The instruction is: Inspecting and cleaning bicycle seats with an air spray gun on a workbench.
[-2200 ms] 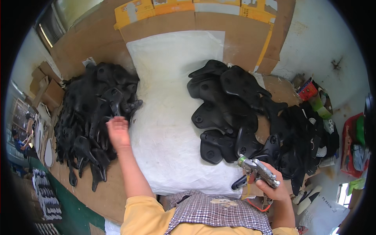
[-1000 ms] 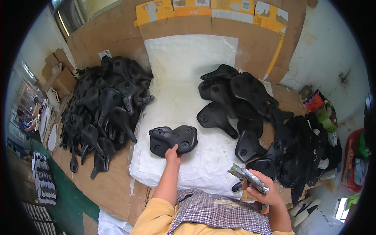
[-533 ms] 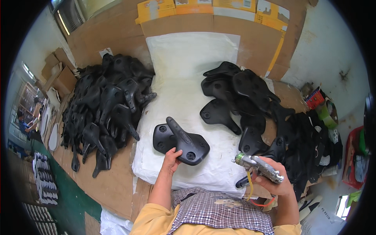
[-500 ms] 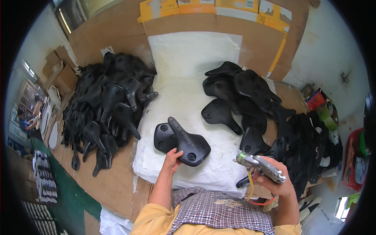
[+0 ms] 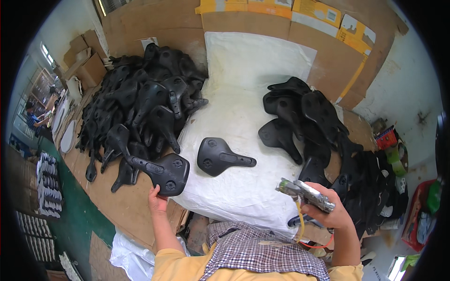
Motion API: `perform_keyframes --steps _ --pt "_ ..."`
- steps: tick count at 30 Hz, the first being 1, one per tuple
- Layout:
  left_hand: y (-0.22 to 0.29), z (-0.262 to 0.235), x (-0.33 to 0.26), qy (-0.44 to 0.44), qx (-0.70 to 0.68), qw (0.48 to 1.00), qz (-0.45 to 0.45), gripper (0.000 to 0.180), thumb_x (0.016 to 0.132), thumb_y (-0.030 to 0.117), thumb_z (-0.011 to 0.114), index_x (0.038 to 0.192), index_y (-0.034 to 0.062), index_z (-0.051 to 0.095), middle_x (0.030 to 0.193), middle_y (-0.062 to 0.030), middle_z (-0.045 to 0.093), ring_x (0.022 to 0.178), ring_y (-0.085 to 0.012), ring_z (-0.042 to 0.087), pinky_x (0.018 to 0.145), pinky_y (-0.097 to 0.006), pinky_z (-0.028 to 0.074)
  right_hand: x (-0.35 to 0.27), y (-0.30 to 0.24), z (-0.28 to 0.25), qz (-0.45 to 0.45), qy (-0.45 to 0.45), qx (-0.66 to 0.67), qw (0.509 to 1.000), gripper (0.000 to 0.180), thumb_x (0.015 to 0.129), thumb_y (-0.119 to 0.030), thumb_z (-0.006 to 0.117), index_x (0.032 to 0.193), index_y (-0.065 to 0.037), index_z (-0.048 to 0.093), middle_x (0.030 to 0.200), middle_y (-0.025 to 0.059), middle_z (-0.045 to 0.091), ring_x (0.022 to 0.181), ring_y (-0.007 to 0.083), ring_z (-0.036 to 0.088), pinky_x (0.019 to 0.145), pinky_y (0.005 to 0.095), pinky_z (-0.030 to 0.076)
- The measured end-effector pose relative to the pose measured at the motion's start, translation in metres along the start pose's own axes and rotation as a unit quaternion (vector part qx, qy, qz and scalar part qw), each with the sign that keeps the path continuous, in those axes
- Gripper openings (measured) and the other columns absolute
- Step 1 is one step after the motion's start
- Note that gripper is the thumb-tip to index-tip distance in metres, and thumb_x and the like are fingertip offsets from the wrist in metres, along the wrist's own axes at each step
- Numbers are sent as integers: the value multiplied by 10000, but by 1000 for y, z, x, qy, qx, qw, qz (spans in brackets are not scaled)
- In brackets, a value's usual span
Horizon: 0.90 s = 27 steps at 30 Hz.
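Observation:
My left hand (image 5: 158, 200) grips the edge of a black bicycle saddle shell (image 5: 169, 175), out at the near side of the left pile. The shell's narrow nose points up and left, against the pile. Another black saddle shell (image 5: 216, 157) lies alone on the white sheet (image 5: 234, 194), nose toward the right. In my right hand (image 5: 333, 211) is a metal spray gun (image 5: 307, 193), held above the sheet's near right part with its nozzle pointing left. A yellow hose (image 5: 300, 224) hangs below the gun.
A big heap of black saddle shells (image 5: 140, 96) covers the cardboard on the left. A smaller group of saddle shells (image 5: 281, 136) lies on the right. Cardboard panels (image 5: 253, 28) stand behind. A red basket (image 5: 418, 201) is at far right; a person (image 5: 33, 117) works far left.
My left hand has moved left with one saddle shell, away from the other shell, which now lies uncovered on the sheet. The spray gun stays in my right hand. The view has shifted.

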<state>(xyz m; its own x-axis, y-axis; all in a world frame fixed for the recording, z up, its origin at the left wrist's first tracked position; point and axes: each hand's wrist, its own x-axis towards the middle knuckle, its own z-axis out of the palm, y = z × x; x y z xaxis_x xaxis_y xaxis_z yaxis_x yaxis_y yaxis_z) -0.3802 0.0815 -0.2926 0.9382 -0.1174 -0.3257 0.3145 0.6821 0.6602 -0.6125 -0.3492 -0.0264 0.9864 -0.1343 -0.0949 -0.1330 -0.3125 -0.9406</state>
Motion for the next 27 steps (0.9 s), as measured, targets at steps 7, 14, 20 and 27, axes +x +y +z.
perform_keyframes --steps 7,14,20,27 --pt "-32 23 17 -11 -45 999 -29 382 821 30 568 1200 5 522 1161 -91 596 1066 -260 577 950 -411 448 -11 3 -1 28 17 5 999 442 771 -26 698 1183 -18 540 858 64 634 725 105 578 684 246 474" --pt "-104 73 63 -41 128 989 -69 322 738 -11 628 1057 -24 586 999 -105 642 891 -227 621 871 -350 476 -52 23 -12 65 104 63 990 434 787 -54 695 1186 4 533 922 28 611 812 88 556 746 233 463" --pt "-54 164 78 -101 316 942 60 305 643 -104 612 924 11 588 913 -71 620 814 -199 602 799 -342 495 -70 57 1 69 127 53 988 473 798 -127 715 1210 -6 516 952 63 626 848 107 576 759 256 463" --pt "143 292 134 101 82 922 364 445 804 321 684 1115 54 512 1167 -70 522 1100 -230 466 986 -473 320 -94 74 -5 63 183 97 976 478 818 -181 699 1220 -7 510 935 70 623 838 119 576 762 267 462"
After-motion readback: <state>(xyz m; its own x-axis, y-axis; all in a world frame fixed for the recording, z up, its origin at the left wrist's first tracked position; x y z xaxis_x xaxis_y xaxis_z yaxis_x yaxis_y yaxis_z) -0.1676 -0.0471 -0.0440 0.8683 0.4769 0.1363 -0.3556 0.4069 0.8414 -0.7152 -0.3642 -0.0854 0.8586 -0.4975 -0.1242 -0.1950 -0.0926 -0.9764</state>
